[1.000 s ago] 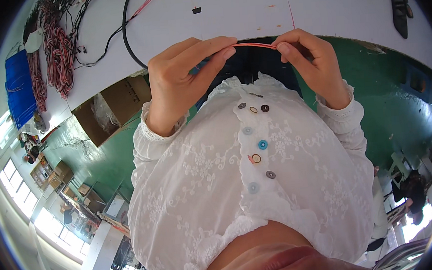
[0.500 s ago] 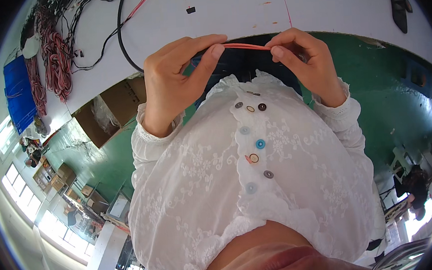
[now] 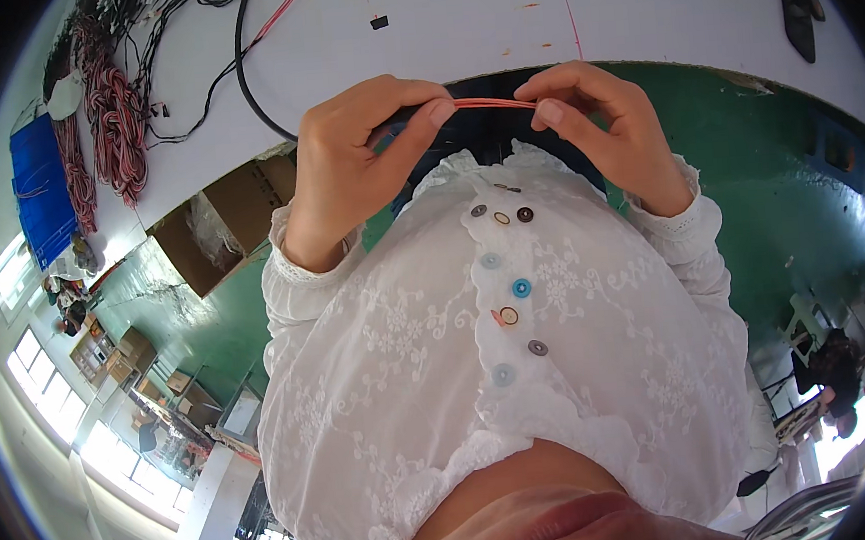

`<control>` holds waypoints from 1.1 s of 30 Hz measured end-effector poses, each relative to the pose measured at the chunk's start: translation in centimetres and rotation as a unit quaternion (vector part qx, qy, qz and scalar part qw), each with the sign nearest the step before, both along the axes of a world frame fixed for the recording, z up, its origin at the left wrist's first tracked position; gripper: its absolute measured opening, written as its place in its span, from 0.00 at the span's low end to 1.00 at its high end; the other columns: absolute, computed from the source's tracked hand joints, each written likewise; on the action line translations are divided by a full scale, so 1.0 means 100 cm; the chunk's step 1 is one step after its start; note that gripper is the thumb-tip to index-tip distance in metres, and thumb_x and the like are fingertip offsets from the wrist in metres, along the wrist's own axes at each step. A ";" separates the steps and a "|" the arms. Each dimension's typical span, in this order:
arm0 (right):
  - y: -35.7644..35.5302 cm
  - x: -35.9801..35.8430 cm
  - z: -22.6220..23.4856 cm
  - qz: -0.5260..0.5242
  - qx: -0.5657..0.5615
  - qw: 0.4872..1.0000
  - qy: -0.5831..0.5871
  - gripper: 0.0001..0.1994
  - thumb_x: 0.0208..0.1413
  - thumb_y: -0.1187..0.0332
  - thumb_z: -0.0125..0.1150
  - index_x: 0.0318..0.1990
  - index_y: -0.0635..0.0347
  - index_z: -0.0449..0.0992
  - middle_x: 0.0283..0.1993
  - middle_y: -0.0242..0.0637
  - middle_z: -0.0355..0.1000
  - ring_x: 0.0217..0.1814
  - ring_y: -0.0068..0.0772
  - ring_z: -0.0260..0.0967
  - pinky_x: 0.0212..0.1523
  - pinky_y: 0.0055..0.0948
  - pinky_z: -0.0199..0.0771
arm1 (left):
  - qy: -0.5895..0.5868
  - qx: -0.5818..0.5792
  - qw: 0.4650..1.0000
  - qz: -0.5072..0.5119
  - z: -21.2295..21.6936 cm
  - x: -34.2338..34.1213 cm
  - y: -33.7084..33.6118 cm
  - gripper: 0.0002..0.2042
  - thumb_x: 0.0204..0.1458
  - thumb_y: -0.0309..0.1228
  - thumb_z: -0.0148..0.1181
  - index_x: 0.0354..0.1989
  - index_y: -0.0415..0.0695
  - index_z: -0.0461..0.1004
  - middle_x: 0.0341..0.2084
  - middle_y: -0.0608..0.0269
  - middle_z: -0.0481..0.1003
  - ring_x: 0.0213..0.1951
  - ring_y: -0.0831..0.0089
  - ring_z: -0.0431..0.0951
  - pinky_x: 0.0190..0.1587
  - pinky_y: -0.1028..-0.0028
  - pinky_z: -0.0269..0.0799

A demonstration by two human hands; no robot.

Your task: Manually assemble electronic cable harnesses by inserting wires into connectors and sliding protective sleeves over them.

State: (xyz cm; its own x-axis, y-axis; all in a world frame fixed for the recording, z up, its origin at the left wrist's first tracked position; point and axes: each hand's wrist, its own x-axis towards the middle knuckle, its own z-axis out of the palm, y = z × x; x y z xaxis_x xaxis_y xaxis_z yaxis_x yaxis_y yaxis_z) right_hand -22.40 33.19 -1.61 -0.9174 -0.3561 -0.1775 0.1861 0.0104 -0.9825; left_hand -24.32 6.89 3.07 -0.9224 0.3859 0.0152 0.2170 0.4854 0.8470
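Observation:
A short span of thin red wires [image 3: 493,102] is stretched between my two hands, just in front of the table's near edge. My left hand [image 3: 365,159] pinches the left end of this span between thumb and index finger. At the other end, the thumb and forefinger of my right hand [image 3: 608,132] are loosely around the wires, the fingertips a little apart. A thick black cable [image 3: 241,73] comes down across the table and passes out of sight behind my left hand.
On the white table [image 3: 635,5] lie bundled red-and-black wires [image 3: 115,142], a blue sheet [image 3: 41,187], a small black piece [image 3: 379,22] and a dark tool-like object [image 3: 795,9]. An open cardboard box [image 3: 214,230] stands below the table edge at left.
The left fingertips have closed onto the wires and come slightly nearer my body. My right fingers have loosened and shifted a little left along the wires, shortening the visible span.

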 end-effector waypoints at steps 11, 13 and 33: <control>-0.018 -0.011 0.020 -0.029 0.139 0.974 0.174 0.05 0.60 0.71 0.67 0.41 0.61 0.82 0.31 0.35 0.78 0.30 0.24 0.74 0.33 0.25 0.74 | 0.241 -0.113 0.962 -0.061 -0.011 -0.008 0.034 0.07 0.51 0.28 0.69 0.37 0.45 0.81 0.25 0.62 0.77 0.25 0.61 0.78 0.26 0.66 0.72; -0.011 -0.012 0.013 -0.022 0.101 0.988 0.119 0.10 0.60 0.66 0.68 0.45 0.59 0.79 0.30 0.35 0.78 0.30 0.27 0.75 0.34 0.28 0.75 | 0.189 -0.107 0.974 -0.070 -0.006 -0.007 0.033 0.06 0.52 0.23 0.67 0.38 0.43 0.81 0.27 0.57 0.79 0.27 0.56 0.79 0.28 0.63 0.73; 0.035 0.011 0.022 -0.015 0.086 0.981 0.172 0.08 0.64 0.66 0.62 0.41 0.62 0.78 0.32 0.38 0.79 0.29 0.30 0.74 0.33 0.29 0.71 | 0.106 -0.077 0.990 -0.044 0.015 0.008 0.027 0.03 0.61 0.23 0.57 0.38 0.36 0.76 0.28 0.49 0.77 0.28 0.49 0.77 0.31 0.63 0.71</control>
